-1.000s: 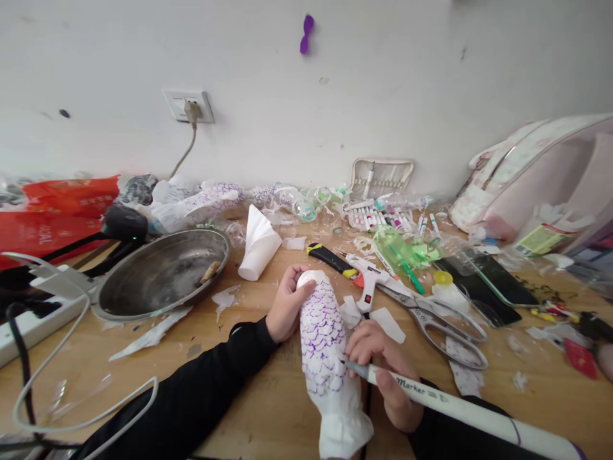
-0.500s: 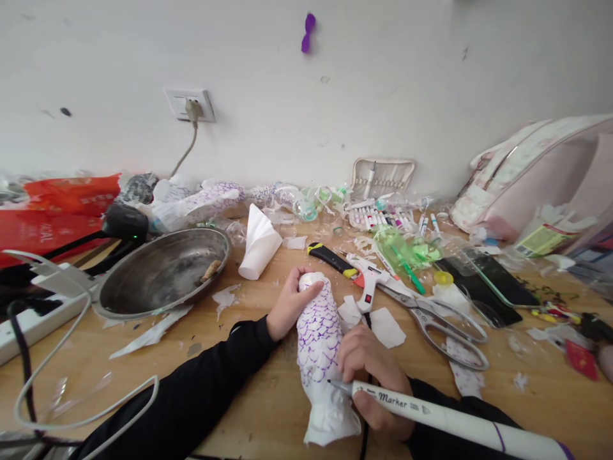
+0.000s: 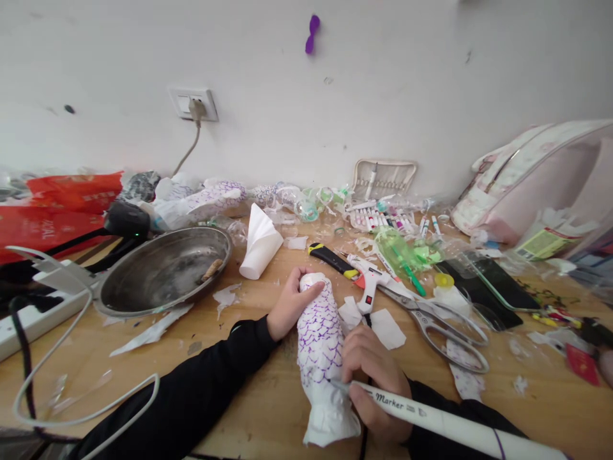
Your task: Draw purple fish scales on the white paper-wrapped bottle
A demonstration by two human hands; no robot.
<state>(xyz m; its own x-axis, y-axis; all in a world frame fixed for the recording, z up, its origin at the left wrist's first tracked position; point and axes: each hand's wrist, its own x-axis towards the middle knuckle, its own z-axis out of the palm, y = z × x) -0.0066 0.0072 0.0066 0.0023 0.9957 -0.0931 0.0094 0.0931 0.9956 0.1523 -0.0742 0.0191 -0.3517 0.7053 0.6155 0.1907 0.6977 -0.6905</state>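
A white paper-covered fish shape (image 3: pixel 320 338) lies lengthwise before me, its upper part covered in purple scale lines and its flared lower end plain white. My left hand (image 3: pixel 293 303) grips its far end, thumb over the top. Between the fingers of my right hand (image 3: pixel 376 377) is a white marker (image 3: pixel 431 412), its tip touching the fish just below the lowest scales. Beyond my right hand lie a white hot glue gun (image 3: pixel 371 278), grey-handled scissors (image 3: pixel 445 332) and torn white paper pieces (image 3: pixel 389 329).
A metal basin (image 3: pixel 163 306) stands at left, near a white power strip (image 3: pixel 29 326) and a loose cable. A rolled paper cup shape (image 3: pixel 261 246) and a yellow-black utility knife (image 3: pixel 330 259) lie ahead. Phones (image 3: pixel 502 281) and a pink bag (image 3: pixel 536 185) are at right.
The marker and my right hand have shifted very slightly at the same spot on the fish. My left hand keeps its hold. The view has moved a little.
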